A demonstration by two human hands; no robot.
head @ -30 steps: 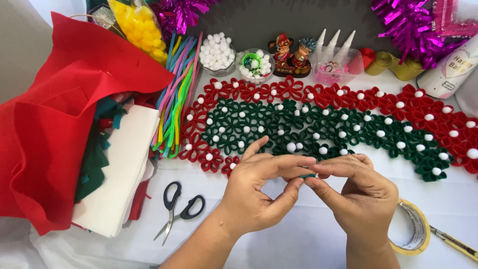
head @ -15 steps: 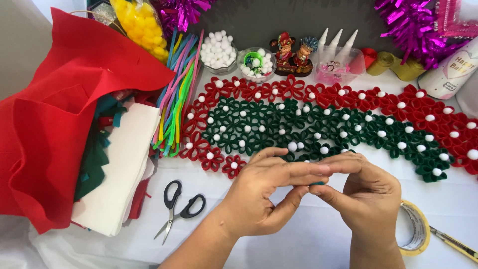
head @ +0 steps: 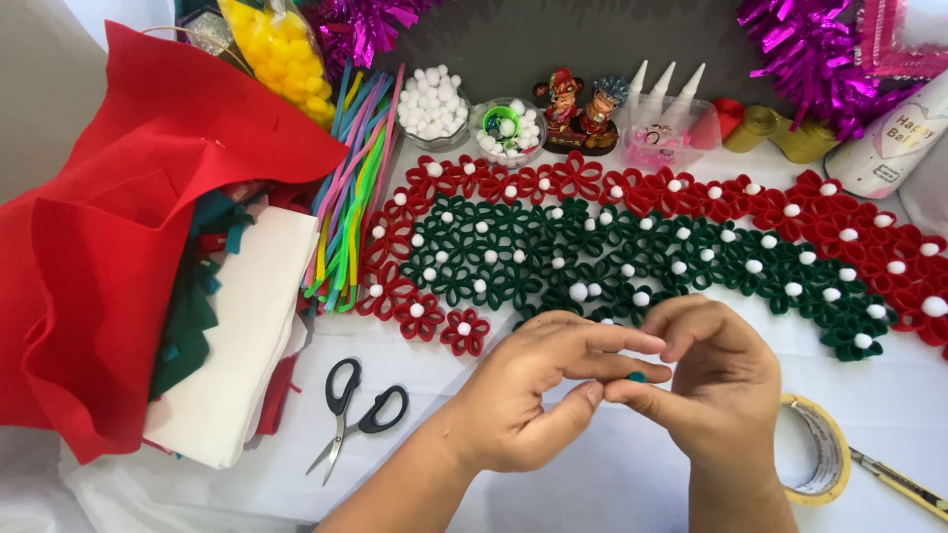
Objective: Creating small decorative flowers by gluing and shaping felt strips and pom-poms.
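My left hand (head: 528, 395) and my right hand (head: 716, 380) meet fingertip to fingertip just in front of a mat of red and green felt flowers (head: 632, 237) dotted with white pompoms. Pinched between the fingers of both hands is a small dark green felt piece (head: 637, 376), mostly hidden by the fingers. The hands hover over the white table cover, close to the mat's near green edge.
Black scissors (head: 357, 413) lie left of my hands. A tape roll (head: 825, 449) and a cutter (head: 904, 484) lie at the right. Red, green and white felt sheets (head: 128, 266) pile at the left beside coloured pipe cleaners (head: 351, 197). Pompom bowls (head: 434, 104), glue bottles (head: 662, 94), figurines and tinsel line the back.
Both hands have drawn slightly toward me, away from the flower mat, still pinching the small green piece. The fingers have closed tighter around it.
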